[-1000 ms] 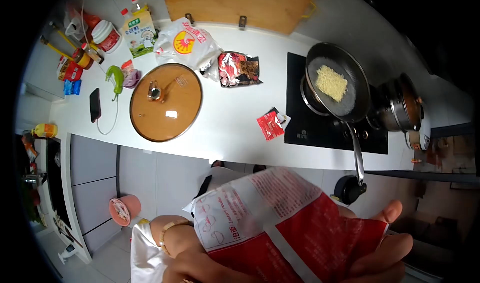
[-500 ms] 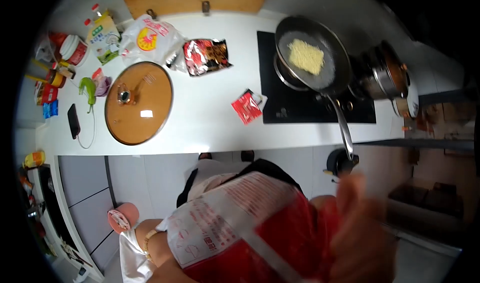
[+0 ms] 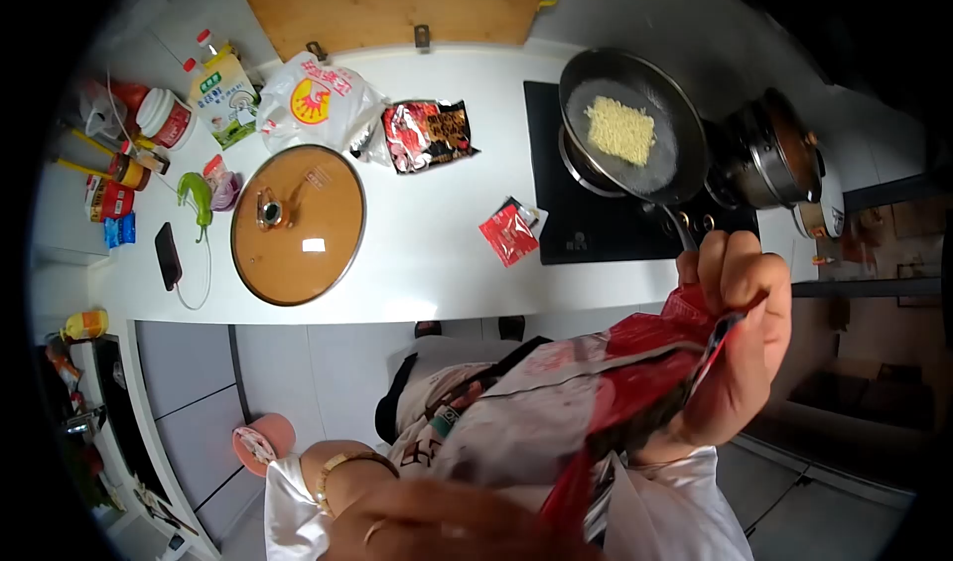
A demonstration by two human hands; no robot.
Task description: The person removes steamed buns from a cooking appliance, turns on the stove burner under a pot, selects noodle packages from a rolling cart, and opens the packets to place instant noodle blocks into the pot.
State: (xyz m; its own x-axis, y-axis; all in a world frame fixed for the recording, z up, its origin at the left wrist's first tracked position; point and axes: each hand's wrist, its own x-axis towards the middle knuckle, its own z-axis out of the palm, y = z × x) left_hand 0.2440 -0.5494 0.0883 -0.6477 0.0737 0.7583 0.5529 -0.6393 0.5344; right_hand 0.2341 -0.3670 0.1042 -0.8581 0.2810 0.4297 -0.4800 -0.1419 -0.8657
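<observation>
A red and white printed package [image 3: 566, 387] is held between my hands in front of my body, its right edge parted and showing a silvery inside. My right hand [image 3: 735, 333] has its fingers wrapped round the upper right corner. Near the bottom of the view my left hand [image 3: 437, 521] is at the package's lower edge; it is blurred and its fingertips are hidden. Beyond, a noodle block [image 3: 620, 131] lies in a frying pan [image 3: 677, 169] with cloudy liquid, on the black cooktop [image 3: 586, 250].
On the white counter [image 3: 427, 253] are a glass lid [image 3: 298, 184], a plastic bag [image 3: 318, 104], a dark red packet [image 3: 429, 134], small red sachets [image 3: 510, 233], a phone [image 3: 168, 256] and a green pepper [image 3: 199, 204]. A pot [image 3: 769, 154] stands right of the pan. A pink bin [image 3: 266, 444] is on the floor.
My right hand has risen towards the counter edge, pulling up the package's right end. The package has turned, and its opened edge now shows. The camera view has shifted.
</observation>
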